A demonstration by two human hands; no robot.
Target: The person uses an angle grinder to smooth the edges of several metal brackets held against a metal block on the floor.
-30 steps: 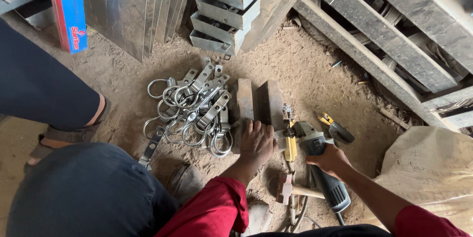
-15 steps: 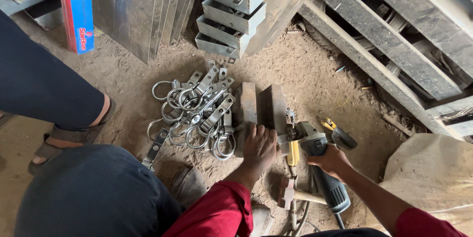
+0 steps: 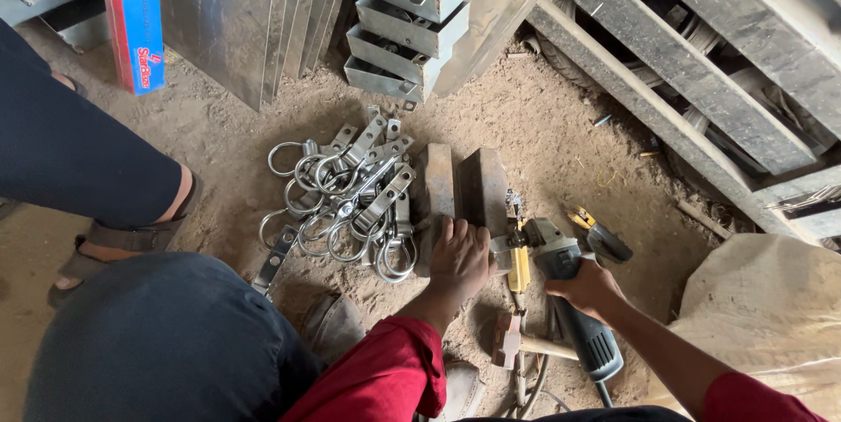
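Our own dark-trousered knee (image 3: 158,343) fills the near left and hides the ground under it; the red sleeve (image 3: 385,378) covers the left forearm, and both arms run out of the bottom edge. Another person's leg and sandalled foot (image 3: 105,229) stand at the far left, cut off by the frame. At the far right a wooden pallet (image 3: 701,63) leans out of view, and a pale sack (image 3: 771,317) sits at the near right, partly cropped.

In the middle, on the sandy ground, we see two rusty steel blocks (image 3: 460,190) side by side, long axes running near to far. Our left hand (image 3: 460,260) lies flat over their near ends, fingers closed down on the metal and hiding whatever small piece may be pinned there. Just left of the blocks lies a tangled heap of metal clasps with rings (image 3: 350,203).

Our right hand (image 3: 591,286) is wrapped tightly round the body of the angle grinder (image 3: 565,290). The grinder lies right of the blocks; its long axis runs from near right to far left, head towards the left hand. The disc is hard to make out, probably behind the yellow guard (image 3: 519,269). A small hammer (image 3: 526,345) lies near, half under the grinder.
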